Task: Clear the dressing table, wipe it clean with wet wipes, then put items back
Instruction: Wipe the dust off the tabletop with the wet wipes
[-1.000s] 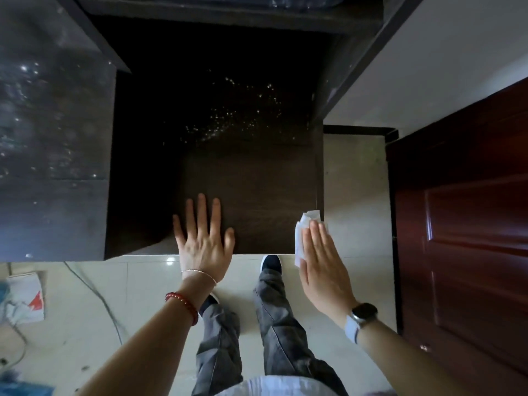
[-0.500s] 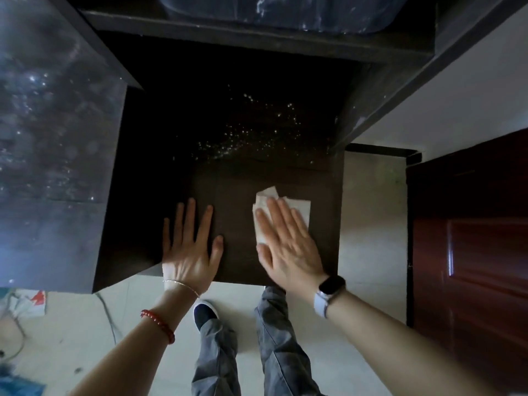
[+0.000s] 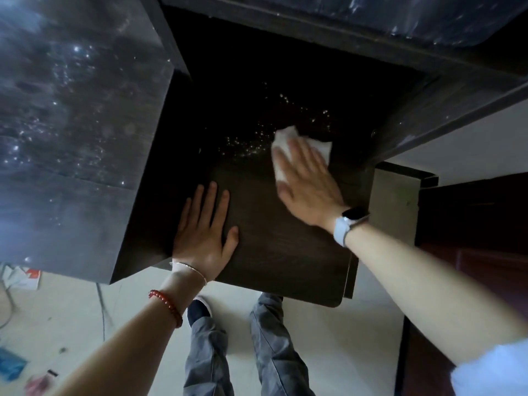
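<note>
Pressing flat with straight fingers, the right hand (image 3: pixel 307 185) covers a white wipe (image 3: pixel 288 150) on the dark table (image 3: pixel 274 252); the left hand (image 3: pixel 204 232) is laid flat nearby, above a pale floor (image 3: pixel 343 352).

Dim overall; the dark table top (image 3: pixel 285 247) is swallowing detail toward 12 o'clock. Droplets (image 3: pixel 257 141) are glinting at centre. The right hand (image 3: pixel 308 190) is smearing with motion blur. Wide-angle distortion is bending edges at 3 and 9 o'clock.
</note>
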Tool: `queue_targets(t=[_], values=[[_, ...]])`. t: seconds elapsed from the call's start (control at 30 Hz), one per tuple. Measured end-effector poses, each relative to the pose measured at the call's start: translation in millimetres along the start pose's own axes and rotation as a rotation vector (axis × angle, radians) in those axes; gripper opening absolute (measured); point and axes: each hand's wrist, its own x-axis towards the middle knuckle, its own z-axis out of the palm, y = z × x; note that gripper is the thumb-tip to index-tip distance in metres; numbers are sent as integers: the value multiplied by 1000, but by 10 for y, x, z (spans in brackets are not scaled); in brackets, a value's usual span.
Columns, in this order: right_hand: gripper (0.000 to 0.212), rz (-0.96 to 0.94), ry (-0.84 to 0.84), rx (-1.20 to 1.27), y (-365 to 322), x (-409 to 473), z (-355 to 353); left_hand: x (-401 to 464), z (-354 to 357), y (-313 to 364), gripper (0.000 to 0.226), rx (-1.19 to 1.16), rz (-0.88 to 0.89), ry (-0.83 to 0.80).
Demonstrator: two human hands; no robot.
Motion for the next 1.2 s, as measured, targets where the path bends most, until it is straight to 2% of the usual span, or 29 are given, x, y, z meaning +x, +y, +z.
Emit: queue_targets(t=[0.1,0.13,0.17,0.2,0.3,0.33,0.37,0.4,0.43,0.53,0.57,0.63,0.7,0.8,0.87,1.0,1.07,1.1,1.13,1.2], values=[[63,518,141,137,247,365,-119,59,-28,-3,62,-11,-9,13],[63,621,180,162,227,475,-135,61,-31,2,62,-13,-12,14],[63,639,185,166,150,556,-142,58,-28,6,62,-17,-12,11],[63,563,163,154,48,599,-140,58,-26,11,63,-20,-9,5],[59,-10,70,70,-343,496,-40,60,-30,1,63,-38,-9,2],[57,-140,25,55,-386,401,-10,62,-35,0,63,-41,-7,2],[56,-183,5,44,-340,318,10,54,-39,0,63,-42,-4,-4],[55,-140,26,52,-220,272,20,52,-45,1,63,-45,-9,-8],[55,-18,78,78,-83,245,4,51,-48,0,63,-46,-13,-5],[57,540,228,217,200,308,-78,55,-47,-2,63,-55,-14,3],[58,667,256,257,205,392,-103,60,-49,1,63,-57,-12,5],[60,801,279,279,147,586,-142,56,-54,7,63,-64,-8,6],[61,825,280,269,165,755,-195,54,-53,0,63,-66,-10,13],[61,760,271,210,229,918,-228,52,-57,4,63,-50,-17,7],[61,599,230,180,82,972,-215,54,-58,8,63,-42,-16,-1],[59,-108,93,102,-434,870,-94,59,-70,8,63,-51,-24,-5],[57,-316,32,29,-364,778,-75,62,-67,4,63,-58,-24,0],[58,-305,57,14,-255,792,-98,60,-63,5,63,-58,-28,6],[59,-219,96,15,-126,846,-134,58,-58,10,63,-55,-28,14],[58,37,106,49,82,1020,-231,47,-44,14,63,-52,-22,26]])
